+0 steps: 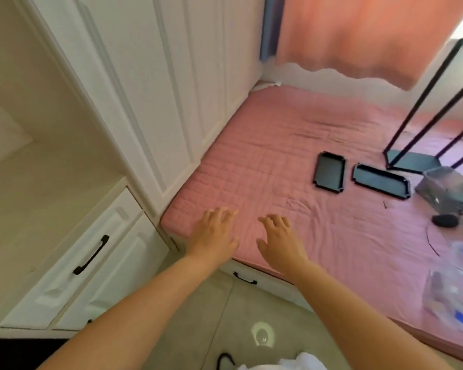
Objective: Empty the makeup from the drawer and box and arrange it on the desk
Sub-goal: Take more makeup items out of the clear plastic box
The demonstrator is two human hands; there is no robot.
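Head view, looking down over a pink quilted mattress (292, 166), landmark for all below. Left hand (214, 236) and right hand (281, 241) both flat near its front-left corner, fingers straight and slightly spread, holding nothing, palms down over the fabric; touching or just hovering, hard to say.

No makeup plainly visible. Nearest candidates: clear plastic boxes (449, 297) at the mattress's right edge, well apart from the right fingers (273, 220), contents blurred. Drawer with black handle (91, 255) left of the mattress in the white cabinet, closed, nearer the left hand but not touched. A second dark handle (245, 277) just under the mattress's front edge, between the forearms.

Two black trays (329, 173) in mid-mattress, apparently empty.

Judged handling: clear boxes probably light, rigid, smooth-walled, somewhat slippery; best gripped by opposite side walls. Loose makeup inside likely small and breakable. Drawer best pulled by the handle's middle.
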